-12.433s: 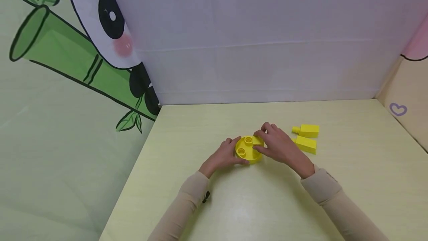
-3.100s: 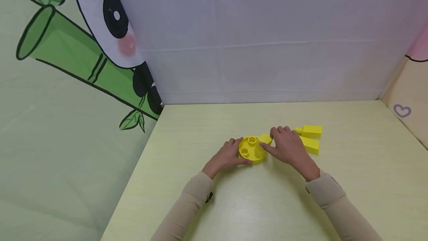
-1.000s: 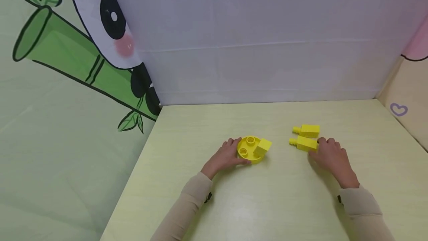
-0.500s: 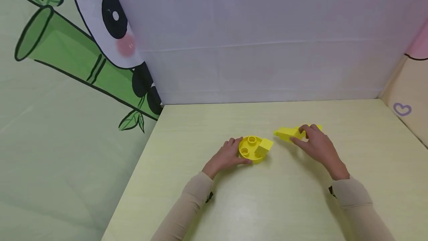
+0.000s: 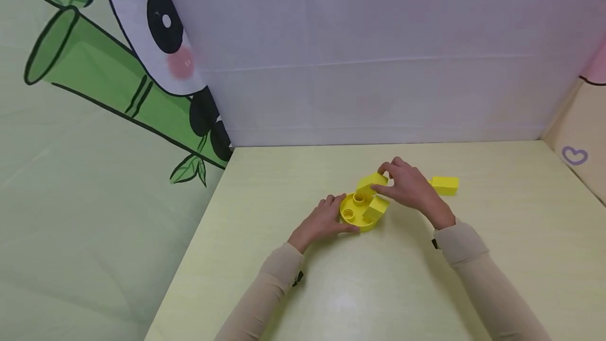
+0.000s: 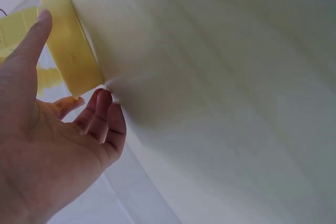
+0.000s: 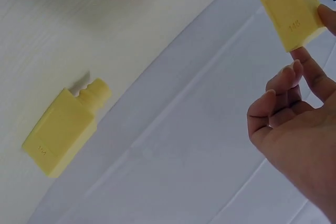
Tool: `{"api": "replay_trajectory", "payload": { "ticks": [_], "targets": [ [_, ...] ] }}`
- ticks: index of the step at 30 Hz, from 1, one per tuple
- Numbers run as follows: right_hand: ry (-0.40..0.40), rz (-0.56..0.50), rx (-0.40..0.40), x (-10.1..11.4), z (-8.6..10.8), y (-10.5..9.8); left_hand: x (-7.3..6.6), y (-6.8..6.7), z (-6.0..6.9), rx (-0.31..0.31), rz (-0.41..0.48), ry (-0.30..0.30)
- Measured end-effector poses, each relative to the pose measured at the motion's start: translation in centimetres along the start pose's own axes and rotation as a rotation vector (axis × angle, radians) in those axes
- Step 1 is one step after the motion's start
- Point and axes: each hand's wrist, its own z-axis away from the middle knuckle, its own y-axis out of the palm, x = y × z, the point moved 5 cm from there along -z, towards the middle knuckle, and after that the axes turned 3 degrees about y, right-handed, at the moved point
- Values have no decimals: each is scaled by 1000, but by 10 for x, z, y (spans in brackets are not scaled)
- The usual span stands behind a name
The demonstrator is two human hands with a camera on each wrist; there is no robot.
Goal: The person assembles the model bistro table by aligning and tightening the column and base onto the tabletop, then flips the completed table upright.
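Observation:
A round yellow base [image 5: 352, 217] with a raised rim and ring-shaped sockets lies on the table. My left hand [image 5: 319, 225] holds its left side between thumb and fingers; the left wrist view shows the thumb against the base wall [image 6: 76, 51]. One yellow block [image 5: 377, 208] stands tilted at the base's right side. Over the far socket, my right hand [image 5: 412, 188] pinches another yellow block [image 5: 371, 183] by its outer end. Its lower end is at the socket, but I cannot tell whether it is inside. In the right wrist view, this block [image 7: 289, 11] bears a stamped number.
A third yellow block [image 5: 445, 186] lies on the table to the right, partly behind the right hand; the right wrist view shows its ridged neck [image 7: 95, 93]. The pale table [image 5: 341, 288] meets a white cloth backdrop [image 5: 369, 67] at the back.
Earlier, the right hand let go of the first block at the base. It then picked up the nearer loose block and carried it left to the base. The left hand kept its hold.

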Motion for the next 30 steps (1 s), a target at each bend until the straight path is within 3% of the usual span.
{"api": "replay_trajectory", "payload": {
  "ticks": [5,14,23,30],
  "targets": [
    [-3,46,37,7,-6,9,-1,0,1,0,-7,2],
    [-43,124,-4,26,-12,23,1,0,5,4,-16,-6],
    [19,226,-44,27,-8,27,0,1,4,-6,-25,6],
    [58,262,-18,29,-4,25,-1,1,2,-9,-35,23]
  ]
}}
